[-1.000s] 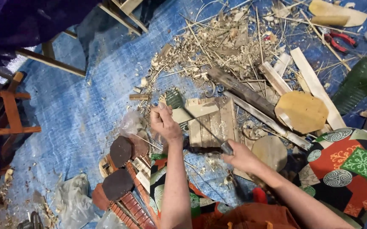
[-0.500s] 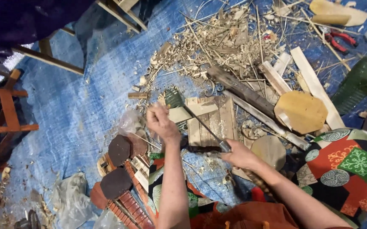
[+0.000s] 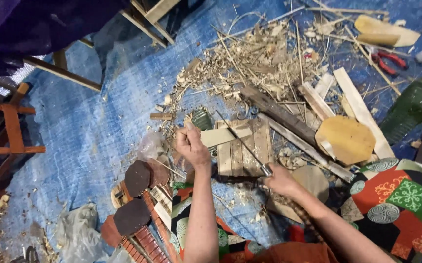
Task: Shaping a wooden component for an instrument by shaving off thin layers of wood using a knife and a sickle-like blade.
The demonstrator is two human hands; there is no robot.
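Pale flat wooden strip [image 3: 223, 136] lies across the top of a small block of weathered grey wooden slats [image 3: 244, 153], its long axis running roughly level, from the left hand [image 3: 192, 146] across to the block's far edge. The left hand's grip is clamped on the strip's near end, just beside the block's left edge. The right hand [image 3: 281, 180], just below the block's lower right corner, has its grip closed on the handle of a long, thin metal blade [image 3: 242, 142], which slants up and leftward over the slats towards the strip.

The block sits on a crumpled blue woven tarpaulin [image 3: 98, 126] that covers the floor. Above the block spreads a heap of pale wood shavings and thin splinters [image 3: 250, 61]. To the block's right lie a dark wooden batten [image 3: 279, 114], a tan eight-sided wooden plate [image 3: 346, 140] and long pale wooden offcuts [image 3: 359, 109]. Red-handled pliers [image 3: 389, 61] rest well above and to the right of the block. Left and below it lie dark brown eight-sided wooden pieces [image 3: 137, 178] and a clear crumpled plastic bag [image 3: 77, 234]. Far to its left stands a reddish wooden frame [image 3: 13, 129]. A red, green and black patterned cloth [image 3: 398, 199] lies to its lower right.
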